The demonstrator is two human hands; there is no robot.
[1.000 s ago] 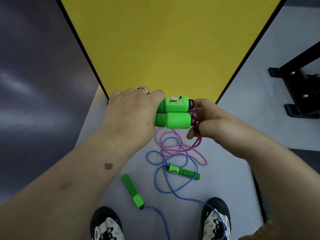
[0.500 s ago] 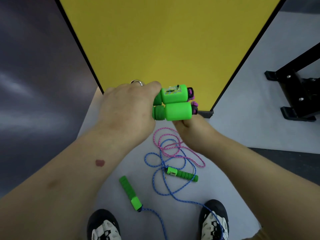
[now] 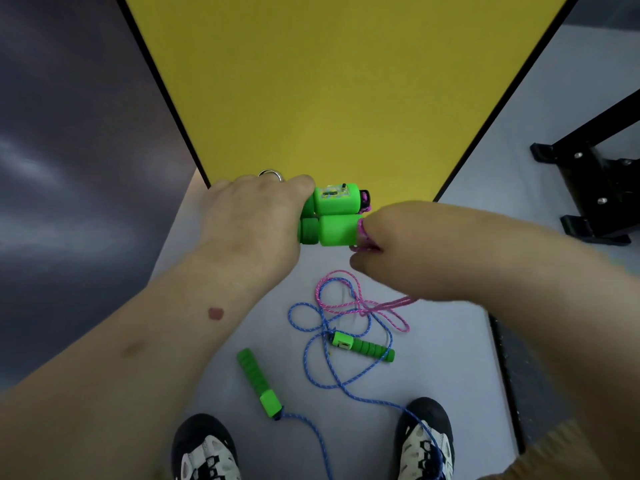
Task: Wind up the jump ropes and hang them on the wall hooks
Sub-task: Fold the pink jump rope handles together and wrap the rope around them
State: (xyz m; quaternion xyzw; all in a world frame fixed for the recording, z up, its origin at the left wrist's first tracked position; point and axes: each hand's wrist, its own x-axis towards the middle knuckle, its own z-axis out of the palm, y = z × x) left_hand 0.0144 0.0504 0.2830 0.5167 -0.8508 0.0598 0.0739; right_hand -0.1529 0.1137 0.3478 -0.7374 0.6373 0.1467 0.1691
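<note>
My left hand (image 3: 256, 216) grips two green jump-rope handles (image 3: 334, 216) side by side, held level in front of me. Just right of the handle ends, my right hand (image 3: 391, 244) pinches the pink rope (image 3: 363, 306), whose loose loops hang down to the floor. A second jump rope lies on the floor below: a blue rope (image 3: 332, 372) in loose loops, with one green handle (image 3: 261, 388) to the left and another green handle (image 3: 362, 347) to the right. No wall hooks are in view.
A yellow panel with a black frame (image 3: 311, 91) stands upright straight ahead. A black metal stand (image 3: 602, 188) sits on the floor at the right. My two shoes (image 3: 207, 452) are at the bottom, the blue rope running past the right shoe (image 3: 424, 441).
My right hand came out from beneath the handles to their right end and took the pink rope. The handles dropped slightly. The pink loops on the floor were pulled to the right.
</note>
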